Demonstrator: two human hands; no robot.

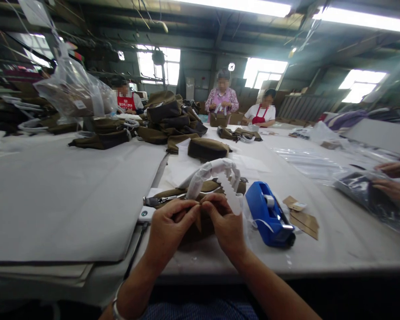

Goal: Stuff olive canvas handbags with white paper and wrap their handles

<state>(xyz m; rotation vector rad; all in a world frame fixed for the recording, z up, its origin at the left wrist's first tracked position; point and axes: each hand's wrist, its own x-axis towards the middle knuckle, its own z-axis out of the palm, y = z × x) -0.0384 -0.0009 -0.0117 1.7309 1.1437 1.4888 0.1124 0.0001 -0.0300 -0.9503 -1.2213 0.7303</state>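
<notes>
An olive-brown bag (210, 186) sits on the table right in front of me, its metal zipper (173, 198) running along the top. White wrapping covers its arched handle (216, 166), and a loose strip with a jagged edge hangs down on the right. My left hand (170, 229) and my right hand (229, 227) meet at the near side of the bag, thumbs and fingers pinched together. Between the fingertips is something small; a brownish pointed piece shows just below, but its kind is unclear. Right of my hands stands a blue tape dispenser (268, 215).
Brown cardboard tags (305, 222) lie beyond the dispenser. A co-worker's hands (395, 186) handle a clear plastic bag (363, 191) at right. White sheets (70, 200) cover the left side. More olive bags (166, 113) are piled farther back, where several people work.
</notes>
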